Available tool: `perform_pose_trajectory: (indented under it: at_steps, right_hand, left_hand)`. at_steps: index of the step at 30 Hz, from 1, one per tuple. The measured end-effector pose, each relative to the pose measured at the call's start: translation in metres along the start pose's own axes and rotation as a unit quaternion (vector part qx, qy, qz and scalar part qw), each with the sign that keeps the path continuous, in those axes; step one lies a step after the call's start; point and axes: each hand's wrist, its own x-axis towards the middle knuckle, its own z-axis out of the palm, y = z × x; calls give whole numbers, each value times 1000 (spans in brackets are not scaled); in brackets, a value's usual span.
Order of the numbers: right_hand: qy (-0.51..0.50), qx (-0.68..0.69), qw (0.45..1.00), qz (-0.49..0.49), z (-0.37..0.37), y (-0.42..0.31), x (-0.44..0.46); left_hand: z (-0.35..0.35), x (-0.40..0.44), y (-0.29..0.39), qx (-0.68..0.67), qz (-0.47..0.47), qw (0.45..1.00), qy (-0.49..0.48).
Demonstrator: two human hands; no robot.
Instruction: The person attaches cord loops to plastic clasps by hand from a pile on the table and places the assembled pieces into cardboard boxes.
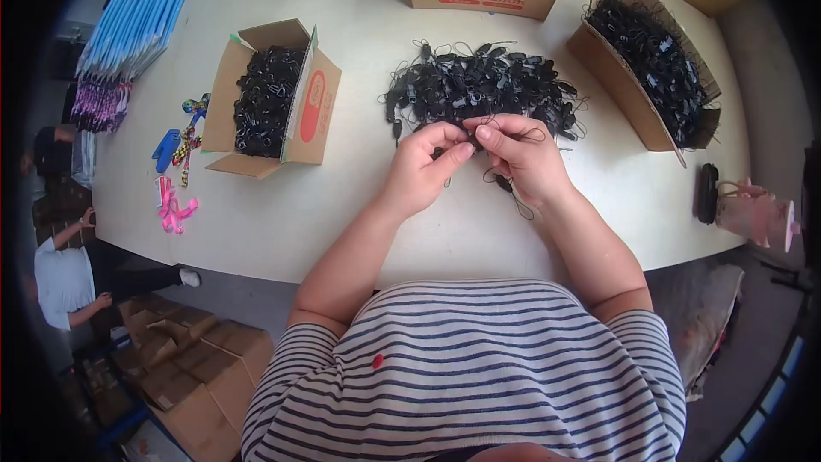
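A workshop: open cartons of black parts on a worktable (stacked boxes alongside).

A small black piece is sitting between the fingertips of the left hand and the right hand, mostly hidden by them. A second black piece is showing just below the right hand, its thin dark cord loop trailing toward the near edge; whether it is hanging or lying is unclear. Just beyond, similar black pieces with loose cord loops are lying tangled in a wide, low pile on the tabletop.
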Motion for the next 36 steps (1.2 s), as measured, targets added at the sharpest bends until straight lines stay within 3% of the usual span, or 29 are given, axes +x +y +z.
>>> perform_pose_trajectory:
  at_steps: [4, 21, 27, 33, 36]
  right_hand:
    - [-23, 13, 1000, -6, -3, 3, 3]
    - [-43, -89, 992, -77, -2, 7, 0]
    - [-22, -185, 968, -167, 1, 14, -1]
    - [-28, -92, 980, -173, 1, 21, 0]
    - [50, -62, 985, -151, 3, 12, -1]
  left_hand:
    - [-4, 0, 7, -149, -90, 985, -7]
    - [-10, -1, 7, -237, -162, 957, -50]
    - [-6, -2, 6, -256, -161, 951, -67]
    - [-7, -2, 2, -305, -165, 934, -88]
    - [-11, -1, -1, -327, -163, 924, -112]
